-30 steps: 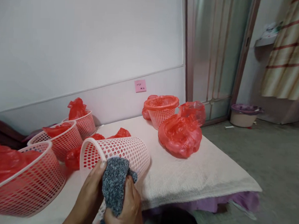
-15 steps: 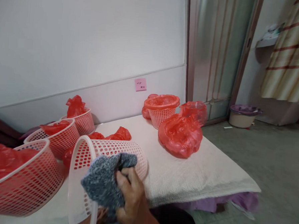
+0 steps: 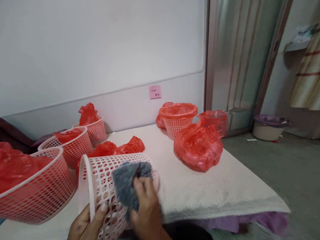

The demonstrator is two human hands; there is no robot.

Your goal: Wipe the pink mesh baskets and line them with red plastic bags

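Observation:
A white perforated plastic basket [image 3: 103, 174] lies on its side in front of me, its mouth turned to the left. My left hand [image 3: 86, 225] grips its rim from below, thumb on the outside wall. My right hand [image 3: 144, 208] is closed on a grey fluffy cloth [image 3: 128, 181] and presses it against the basket's outer wall.
Three baskets lined with red plastic bags [image 3: 25, 184] [image 3: 70, 144] [image 3: 93, 129] stand at the left on the white-covered table [image 3: 199, 193]. Loose red bags [image 3: 198, 147] and another lined basket [image 3: 177, 119] sit further back. Bare floor and a basin [image 3: 271, 126] lie to the right.
The basket has been turned and tipped towards me, its rim now lower left. My left hand came back up to hold the rim. The cloth shifted along the basket's wall.

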